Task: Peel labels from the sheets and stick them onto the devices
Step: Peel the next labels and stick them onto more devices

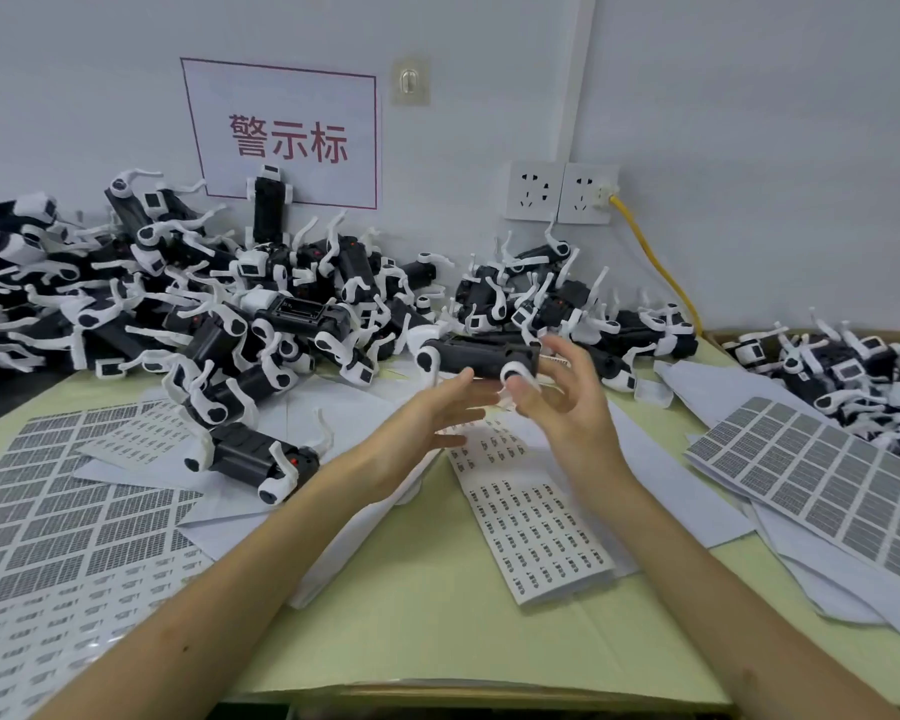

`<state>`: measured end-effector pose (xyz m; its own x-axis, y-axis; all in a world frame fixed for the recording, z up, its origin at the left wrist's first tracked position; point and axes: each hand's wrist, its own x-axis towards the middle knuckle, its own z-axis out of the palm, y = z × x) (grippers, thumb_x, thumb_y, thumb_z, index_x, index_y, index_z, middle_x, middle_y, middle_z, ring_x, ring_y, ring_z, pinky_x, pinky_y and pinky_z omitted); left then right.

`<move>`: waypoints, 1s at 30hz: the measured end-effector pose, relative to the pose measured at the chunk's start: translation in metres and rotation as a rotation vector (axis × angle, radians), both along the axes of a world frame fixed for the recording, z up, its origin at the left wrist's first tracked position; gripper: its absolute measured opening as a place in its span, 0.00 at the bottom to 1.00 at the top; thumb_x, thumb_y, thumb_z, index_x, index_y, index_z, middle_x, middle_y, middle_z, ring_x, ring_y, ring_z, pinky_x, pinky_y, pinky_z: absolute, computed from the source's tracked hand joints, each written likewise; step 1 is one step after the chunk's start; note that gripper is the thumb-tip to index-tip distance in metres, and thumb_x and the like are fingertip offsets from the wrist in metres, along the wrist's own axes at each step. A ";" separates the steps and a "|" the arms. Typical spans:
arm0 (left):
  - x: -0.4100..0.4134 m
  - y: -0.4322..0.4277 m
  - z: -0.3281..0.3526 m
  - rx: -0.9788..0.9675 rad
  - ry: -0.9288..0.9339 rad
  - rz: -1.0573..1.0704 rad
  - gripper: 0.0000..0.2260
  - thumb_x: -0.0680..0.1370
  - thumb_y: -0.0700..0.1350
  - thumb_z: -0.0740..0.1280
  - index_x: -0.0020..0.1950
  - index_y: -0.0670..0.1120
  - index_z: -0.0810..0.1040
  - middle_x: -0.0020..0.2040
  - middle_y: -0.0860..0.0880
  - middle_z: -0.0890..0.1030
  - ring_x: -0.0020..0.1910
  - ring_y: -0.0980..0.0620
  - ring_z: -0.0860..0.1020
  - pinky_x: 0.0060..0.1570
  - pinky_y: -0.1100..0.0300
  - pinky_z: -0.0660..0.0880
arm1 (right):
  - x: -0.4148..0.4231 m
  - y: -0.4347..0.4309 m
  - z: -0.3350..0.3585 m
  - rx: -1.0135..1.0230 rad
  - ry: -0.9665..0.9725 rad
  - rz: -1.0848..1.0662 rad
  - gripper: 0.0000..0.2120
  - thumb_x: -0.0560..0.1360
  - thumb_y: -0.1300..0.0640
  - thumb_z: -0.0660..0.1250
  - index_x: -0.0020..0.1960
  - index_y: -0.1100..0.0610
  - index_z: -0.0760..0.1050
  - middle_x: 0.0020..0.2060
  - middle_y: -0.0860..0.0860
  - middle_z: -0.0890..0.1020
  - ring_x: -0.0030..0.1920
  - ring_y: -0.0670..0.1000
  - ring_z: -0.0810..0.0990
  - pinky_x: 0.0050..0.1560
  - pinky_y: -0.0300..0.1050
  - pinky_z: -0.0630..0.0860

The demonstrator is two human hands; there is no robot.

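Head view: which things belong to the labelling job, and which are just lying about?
Job: left hand, right hand, device at the hands, device pile, small-label sheet, grey label sheet.
Lying about: wall sign, wall sockets, yellow cable, wall hook.
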<state>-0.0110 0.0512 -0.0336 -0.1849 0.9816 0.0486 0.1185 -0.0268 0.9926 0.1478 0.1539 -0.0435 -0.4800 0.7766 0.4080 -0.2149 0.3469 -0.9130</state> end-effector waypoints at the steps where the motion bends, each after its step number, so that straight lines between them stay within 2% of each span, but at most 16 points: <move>1: 0.000 -0.001 0.000 0.017 0.044 -0.003 0.25 0.83 0.64 0.57 0.69 0.52 0.81 0.68 0.57 0.81 0.70 0.56 0.77 0.70 0.52 0.72 | 0.002 0.002 0.003 -0.033 0.032 -0.035 0.32 0.70 0.41 0.76 0.71 0.44 0.69 0.64 0.49 0.80 0.61 0.48 0.82 0.62 0.52 0.80; 3: -0.001 -0.002 0.001 0.083 0.076 0.045 0.21 0.82 0.58 0.60 0.60 0.47 0.85 0.61 0.53 0.86 0.62 0.54 0.82 0.64 0.53 0.76 | 0.006 0.006 0.007 -0.108 0.109 -0.101 0.31 0.71 0.40 0.76 0.69 0.46 0.70 0.60 0.48 0.83 0.59 0.50 0.84 0.62 0.55 0.80; 5: -0.003 -0.004 0.005 0.176 0.048 0.162 0.16 0.84 0.49 0.62 0.48 0.42 0.85 0.51 0.47 0.88 0.48 0.50 0.85 0.53 0.54 0.78 | 0.010 0.011 0.012 -0.191 0.201 -0.158 0.29 0.71 0.42 0.75 0.67 0.49 0.71 0.52 0.42 0.86 0.53 0.49 0.86 0.57 0.52 0.81; 7: -0.008 -0.006 0.007 0.264 0.007 0.326 0.17 0.84 0.43 0.63 0.38 0.43 0.82 0.39 0.45 0.86 0.37 0.50 0.82 0.44 0.55 0.77 | 0.015 0.017 0.016 -0.282 0.261 -0.189 0.24 0.74 0.44 0.74 0.66 0.52 0.73 0.48 0.41 0.86 0.49 0.49 0.87 0.53 0.49 0.79; 8: -0.010 -0.006 0.008 0.287 -0.012 0.405 0.17 0.84 0.43 0.63 0.35 0.43 0.80 0.36 0.45 0.84 0.35 0.51 0.80 0.42 0.56 0.76 | 0.016 0.019 0.016 -0.326 0.272 -0.182 0.22 0.76 0.45 0.72 0.65 0.53 0.73 0.51 0.44 0.85 0.48 0.50 0.87 0.54 0.49 0.77; 10: -0.014 -0.006 0.010 0.285 -0.076 0.508 0.16 0.84 0.44 0.63 0.37 0.43 0.81 0.36 0.46 0.84 0.36 0.51 0.80 0.41 0.57 0.75 | 0.018 0.021 0.015 -0.379 0.261 -0.136 0.18 0.79 0.43 0.69 0.62 0.52 0.74 0.55 0.50 0.83 0.46 0.51 0.86 0.53 0.47 0.76; 11: -0.015 -0.006 0.011 0.267 -0.115 0.526 0.15 0.83 0.45 0.63 0.40 0.44 0.82 0.38 0.46 0.84 0.38 0.51 0.81 0.43 0.56 0.76 | 0.017 0.021 0.015 -0.385 0.249 -0.102 0.17 0.80 0.43 0.68 0.61 0.52 0.74 0.54 0.51 0.83 0.45 0.51 0.85 0.52 0.47 0.76; 13: -0.014 -0.004 0.012 0.205 -0.164 0.486 0.13 0.83 0.50 0.63 0.47 0.45 0.82 0.44 0.46 0.86 0.42 0.50 0.83 0.48 0.55 0.77 | 0.014 0.018 0.015 -0.361 0.223 -0.021 0.16 0.80 0.42 0.66 0.60 0.52 0.73 0.45 0.48 0.84 0.42 0.50 0.84 0.47 0.44 0.76; 15: -0.011 -0.002 0.009 0.142 -0.167 0.361 0.15 0.84 0.56 0.61 0.53 0.46 0.81 0.47 0.45 0.85 0.45 0.50 0.85 0.50 0.55 0.78 | 0.012 0.013 0.015 -0.297 0.177 0.042 0.20 0.78 0.40 0.68 0.61 0.53 0.73 0.37 0.46 0.83 0.41 0.51 0.83 0.43 0.44 0.75; 16: -0.010 -0.002 0.007 0.116 -0.153 0.280 0.17 0.85 0.57 0.60 0.55 0.46 0.81 0.48 0.45 0.85 0.45 0.50 0.85 0.50 0.54 0.79 | 0.011 0.011 0.014 -0.260 0.141 0.061 0.22 0.77 0.40 0.69 0.62 0.54 0.73 0.37 0.47 0.83 0.41 0.52 0.83 0.43 0.44 0.74; 20: -0.004 -0.002 0.003 0.049 -0.173 -0.002 0.25 0.81 0.60 0.62 0.62 0.42 0.83 0.54 0.37 0.86 0.51 0.39 0.82 0.58 0.46 0.78 | 0.008 0.006 0.013 -0.211 0.054 0.081 0.27 0.73 0.38 0.69 0.66 0.52 0.74 0.55 0.59 0.84 0.44 0.55 0.84 0.47 0.48 0.76; 22: -0.004 -0.003 0.005 0.050 -0.157 -0.044 0.22 0.81 0.60 0.63 0.61 0.45 0.85 0.56 0.37 0.85 0.53 0.38 0.81 0.62 0.41 0.76 | 0.009 0.007 0.014 -0.203 0.056 0.065 0.28 0.72 0.36 0.70 0.66 0.52 0.74 0.53 0.59 0.85 0.44 0.56 0.85 0.47 0.48 0.76; 24: -0.005 -0.004 0.006 0.052 -0.115 -0.090 0.20 0.80 0.59 0.65 0.61 0.47 0.85 0.57 0.38 0.85 0.54 0.40 0.82 0.59 0.43 0.78 | 0.011 0.008 0.014 -0.182 0.039 0.060 0.30 0.69 0.34 0.72 0.65 0.50 0.75 0.51 0.56 0.85 0.44 0.55 0.85 0.45 0.47 0.76; 26: -0.004 -0.006 0.004 0.037 -0.086 -0.143 0.17 0.78 0.57 0.69 0.60 0.48 0.86 0.56 0.39 0.86 0.53 0.43 0.84 0.52 0.48 0.81 | 0.011 0.007 0.013 -0.169 0.018 0.075 0.30 0.68 0.34 0.73 0.65 0.47 0.76 0.52 0.53 0.84 0.46 0.52 0.84 0.43 0.45 0.76; 28: 0.000 -0.007 0.003 0.023 -0.084 -0.099 0.14 0.75 0.54 0.74 0.57 0.51 0.87 0.55 0.41 0.87 0.52 0.45 0.85 0.47 0.51 0.82 | 0.010 0.006 0.011 -0.167 0.012 0.073 0.26 0.71 0.38 0.74 0.65 0.46 0.76 0.53 0.52 0.85 0.48 0.52 0.85 0.44 0.45 0.79; 30: 0.002 -0.005 0.002 0.023 -0.110 0.003 0.17 0.73 0.53 0.75 0.60 0.49 0.85 0.56 0.41 0.86 0.53 0.46 0.85 0.47 0.51 0.83 | 0.009 0.006 0.011 -0.199 0.024 0.048 0.24 0.73 0.40 0.74 0.65 0.48 0.76 0.54 0.50 0.86 0.50 0.55 0.87 0.48 0.47 0.81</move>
